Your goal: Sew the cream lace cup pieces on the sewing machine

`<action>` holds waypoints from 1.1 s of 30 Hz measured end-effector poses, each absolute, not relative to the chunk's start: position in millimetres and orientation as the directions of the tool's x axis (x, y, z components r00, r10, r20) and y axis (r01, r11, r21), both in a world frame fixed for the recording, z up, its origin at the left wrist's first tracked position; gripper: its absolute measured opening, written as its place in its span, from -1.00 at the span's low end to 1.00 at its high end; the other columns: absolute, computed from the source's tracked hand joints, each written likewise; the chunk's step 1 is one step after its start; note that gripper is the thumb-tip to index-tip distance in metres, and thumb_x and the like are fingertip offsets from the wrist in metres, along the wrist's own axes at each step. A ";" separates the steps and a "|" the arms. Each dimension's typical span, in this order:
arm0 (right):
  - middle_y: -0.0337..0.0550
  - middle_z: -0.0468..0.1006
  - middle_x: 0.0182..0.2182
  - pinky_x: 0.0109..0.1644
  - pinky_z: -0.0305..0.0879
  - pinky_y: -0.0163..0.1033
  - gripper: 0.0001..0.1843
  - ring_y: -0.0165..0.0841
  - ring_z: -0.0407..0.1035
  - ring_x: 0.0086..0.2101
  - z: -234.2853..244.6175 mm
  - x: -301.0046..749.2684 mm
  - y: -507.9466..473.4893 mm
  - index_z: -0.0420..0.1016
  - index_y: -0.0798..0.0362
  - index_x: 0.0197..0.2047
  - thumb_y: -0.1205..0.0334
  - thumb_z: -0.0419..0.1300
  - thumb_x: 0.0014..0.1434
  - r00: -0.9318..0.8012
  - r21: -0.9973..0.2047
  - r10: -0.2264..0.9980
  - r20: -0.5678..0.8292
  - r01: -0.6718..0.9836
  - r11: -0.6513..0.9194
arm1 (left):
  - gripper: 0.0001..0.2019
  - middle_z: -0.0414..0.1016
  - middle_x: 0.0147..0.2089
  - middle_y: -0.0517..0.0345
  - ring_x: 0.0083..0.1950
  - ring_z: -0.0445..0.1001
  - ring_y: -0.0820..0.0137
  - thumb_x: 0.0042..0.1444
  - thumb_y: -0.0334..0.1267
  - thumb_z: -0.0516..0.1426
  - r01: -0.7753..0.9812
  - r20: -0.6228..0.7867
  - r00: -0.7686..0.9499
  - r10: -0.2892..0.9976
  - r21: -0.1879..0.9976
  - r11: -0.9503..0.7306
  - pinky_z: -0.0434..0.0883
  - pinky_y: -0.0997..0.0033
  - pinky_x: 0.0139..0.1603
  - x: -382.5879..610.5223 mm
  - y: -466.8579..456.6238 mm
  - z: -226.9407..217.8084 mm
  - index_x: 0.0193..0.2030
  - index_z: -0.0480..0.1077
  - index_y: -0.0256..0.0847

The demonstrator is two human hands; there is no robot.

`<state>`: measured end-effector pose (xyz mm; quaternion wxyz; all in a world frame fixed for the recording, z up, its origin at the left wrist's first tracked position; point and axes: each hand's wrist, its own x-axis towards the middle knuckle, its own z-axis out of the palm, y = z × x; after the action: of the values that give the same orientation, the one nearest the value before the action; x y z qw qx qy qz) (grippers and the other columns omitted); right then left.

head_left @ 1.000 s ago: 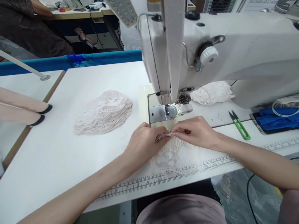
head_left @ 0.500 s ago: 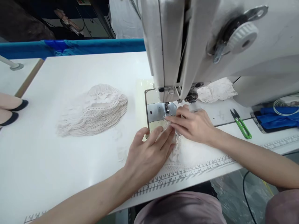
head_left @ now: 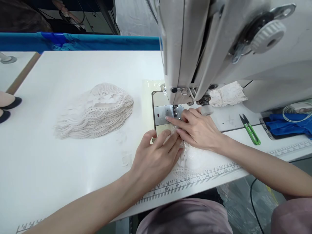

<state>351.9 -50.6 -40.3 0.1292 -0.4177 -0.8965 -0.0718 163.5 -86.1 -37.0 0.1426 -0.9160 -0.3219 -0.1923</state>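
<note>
My left hand [head_left: 154, 159] lies at the front of the sewing machine's needle plate, its closed fingertips gripping a piece of white lace fabric [head_left: 186, 159]. Close against it, my right hand [head_left: 201, 130] holds the same lace at the presser foot [head_left: 175, 110]. The right index finger reaches out over the metal needle plate [head_left: 162, 115]. Something clear and shiny shows along the lace between the hands; the fingers hide most of it. The lace spreads toward the table's front edge, over the printed ruler [head_left: 175, 186].
A stack of white lace pieces [head_left: 97, 112] lies left on the table. More lace [head_left: 229, 94] sits behind the machine head [head_left: 192, 42]. Green thread snips [head_left: 251, 130], blue cloth [head_left: 285, 125] and a phone [head_left: 266, 128] are at the right.
The view has shifted slightly. My right index finger has extended farther left over the needle plate. My left hand stays nearly in place on the lace.
</note>
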 end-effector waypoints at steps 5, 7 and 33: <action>-0.13 0.55 -0.32 -0.19 0.09 -0.16 -0.54 -0.27 0.33 -0.28 -40.1 357.3 -50.3 0.31 0.04 0.28 0.19 -0.05 0.36 -0.619 0.071 0.663 0.421 0.752 0.656 | -0.82 0.60 0.00 0.19 -0.01 0.50 0.27 0.29 -0.32 0.11 0.646 0.460 0.707 0.537 -0.113 -0.755 0.21 0.15 -0.10 161.6 -81.8 -36.7 -0.03 0.48 -0.24; -0.14 0.56 -0.33 -0.18 0.10 -0.17 -0.63 -0.30 0.34 -0.28 -40.8 361.9 -51.9 0.50 0.11 0.08 0.25 -0.01 0.33 -0.609 0.083 0.595 0.524 0.732 0.676 | -0.79 0.57 0.06 0.22 0.02 0.49 0.27 0.29 -0.31 0.11 0.662 0.461 0.692 0.556 -0.097 -0.744 0.21 0.14 -0.09 160.6 -78.3 -36.6 0.02 0.47 -0.22; -0.07 0.55 -0.14 0.01 0.06 -0.10 -0.65 -0.25 0.35 -0.15 -42.9 366.9 -50.3 0.57 0.07 -0.18 0.22 -0.04 0.39 -0.572 0.143 0.751 0.330 0.817 0.559 | -0.68 0.45 0.20 0.05 0.21 0.40 0.17 0.34 -0.30 0.01 0.739 0.372 0.638 0.674 -0.050 -0.672 0.23 0.03 0.02 163.0 -68.7 -38.7 0.19 0.36 -0.16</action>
<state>366.9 -50.3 -42.9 0.1160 -0.4479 -0.8752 -0.1411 163.0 -68.7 -38.7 0.0993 -0.8996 -0.3927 -0.1632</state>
